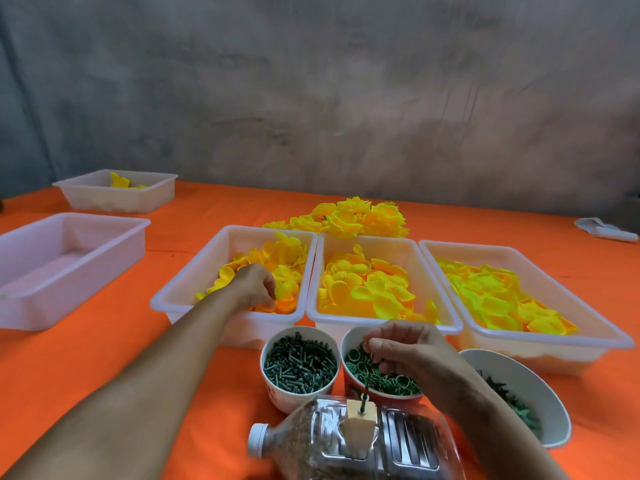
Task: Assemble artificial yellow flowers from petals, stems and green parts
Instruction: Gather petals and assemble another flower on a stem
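Three white tubs hold yellow petals: a left tub (pixel 194 271), a middle tub (pixel 320 271) and a right tub (pixel 571 306). My left hand (pixel 254 285) reaches into the left tub and pinches petals (pixel 284 258) near its front. My right hand (pixel 408 351) hovers over a cup of green rings (pixel 388 379) and pinches the top of a thin dark stem (pixel 365 393). The stem stands in a small wooden block (pixel 358 415) on a lying plastic bottle (pixel 381 441). A cup of green pegs (pixel 299 365) stands to the left.
A pile of finished yellow flowers (pixel 353 216) lies behind the tubs. An empty white tub (pixel 69 258) and a far tub (pixel 117 192) with a few yellow pieces sit at left. A white bowl of green leaf parts (pixel 530 389) is at right. Orange cloth (pixel 104 358) covers the table.
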{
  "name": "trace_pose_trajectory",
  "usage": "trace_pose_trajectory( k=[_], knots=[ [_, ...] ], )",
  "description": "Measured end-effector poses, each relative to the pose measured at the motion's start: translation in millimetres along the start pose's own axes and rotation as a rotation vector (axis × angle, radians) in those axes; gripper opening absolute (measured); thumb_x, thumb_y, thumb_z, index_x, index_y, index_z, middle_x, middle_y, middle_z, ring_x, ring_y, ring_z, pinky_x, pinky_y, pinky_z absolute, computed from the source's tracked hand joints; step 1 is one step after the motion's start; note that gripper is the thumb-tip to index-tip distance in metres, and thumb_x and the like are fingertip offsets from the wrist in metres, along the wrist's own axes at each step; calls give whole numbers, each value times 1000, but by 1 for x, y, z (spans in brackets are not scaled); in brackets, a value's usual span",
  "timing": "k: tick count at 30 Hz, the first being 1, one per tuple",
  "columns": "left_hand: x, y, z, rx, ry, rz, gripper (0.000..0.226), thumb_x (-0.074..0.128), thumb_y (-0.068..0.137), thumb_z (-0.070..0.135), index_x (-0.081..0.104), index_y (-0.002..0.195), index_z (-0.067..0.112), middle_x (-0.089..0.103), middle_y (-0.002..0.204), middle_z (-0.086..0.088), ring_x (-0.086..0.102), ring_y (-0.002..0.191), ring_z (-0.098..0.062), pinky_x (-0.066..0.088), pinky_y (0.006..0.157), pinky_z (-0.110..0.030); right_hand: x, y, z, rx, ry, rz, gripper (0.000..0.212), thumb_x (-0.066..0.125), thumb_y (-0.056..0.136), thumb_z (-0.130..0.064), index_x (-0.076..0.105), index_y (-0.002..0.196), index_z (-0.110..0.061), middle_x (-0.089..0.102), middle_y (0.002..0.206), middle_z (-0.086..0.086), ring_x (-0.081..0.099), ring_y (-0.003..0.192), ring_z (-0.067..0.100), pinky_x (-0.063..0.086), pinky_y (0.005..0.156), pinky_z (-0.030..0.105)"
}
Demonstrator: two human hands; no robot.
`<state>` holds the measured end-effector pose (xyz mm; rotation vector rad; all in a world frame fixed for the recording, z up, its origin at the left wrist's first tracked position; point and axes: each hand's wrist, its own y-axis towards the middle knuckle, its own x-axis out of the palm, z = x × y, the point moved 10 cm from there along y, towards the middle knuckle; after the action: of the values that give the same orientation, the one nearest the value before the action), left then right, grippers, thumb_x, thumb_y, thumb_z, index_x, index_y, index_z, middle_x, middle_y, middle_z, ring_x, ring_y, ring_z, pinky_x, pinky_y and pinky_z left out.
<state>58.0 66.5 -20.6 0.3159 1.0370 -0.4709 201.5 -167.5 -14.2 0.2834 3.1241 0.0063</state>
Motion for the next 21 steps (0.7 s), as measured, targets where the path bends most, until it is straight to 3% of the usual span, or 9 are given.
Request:
trace_pose_trajectory(
  k=[3, 6, 10, 14, 21],
  knots=[
    [0, -2, 0, 18, -103, -2, 19, 81, 67, 2, 65, 70, 12, 63, 71, -3, 55, 65, -11, 42, 54, -19, 0, 2, 2, 2, 12, 9, 13, 73, 65, -18, 76, 75, -11, 69, 72, 6, 59, 63, 9, 48, 58, 19],
    [-2, -2, -3, 8, -217, 14, 22, 82, 67, 2, 66, 78, 13, 62, 67, 1, 54, 61, -7, 42, 54, -18, 0, 3, 4, 8, 28, 15, 13, 73, 64, -16, 75, 75, -9, 68, 72, 8, 59, 62, 10, 47, 57, 19],
    [-8, -3, -16, -59, -700, 91, 23, 76, 71, -7, 62, 80, 9, 61, 68, -6, 57, 64, -16, 45, 66, -26, -4, 3, 6, 15, 30, 30, 14, 73, 64, -15, 74, 76, -7, 68, 72, 9, 60, 63, 11, 48, 57, 19],
    [-11, -10, -13, -45, -1027, 50, 20, 65, 79, -10, 61, 84, 9, 68, 62, 3, 67, 58, -13, 55, 59, -24, -3, 5, 7, 17, 45, 29, 13, 73, 63, -17, 75, 73, -9, 67, 71, 9, 59, 61, 10, 48, 55, 18],
    [-43, -30, 29, 116, -1194, 87, 20, 56, 86, -9, 62, 84, 9, 67, 59, 7, 64, 53, -7, 50, 50, -16, -6, 14, 0, 6, 53, 106, 18, 75, 62, -22, 75, 75, -10, 67, 70, 7, 60, 63, 11, 49, 56, 18]
  ],
)
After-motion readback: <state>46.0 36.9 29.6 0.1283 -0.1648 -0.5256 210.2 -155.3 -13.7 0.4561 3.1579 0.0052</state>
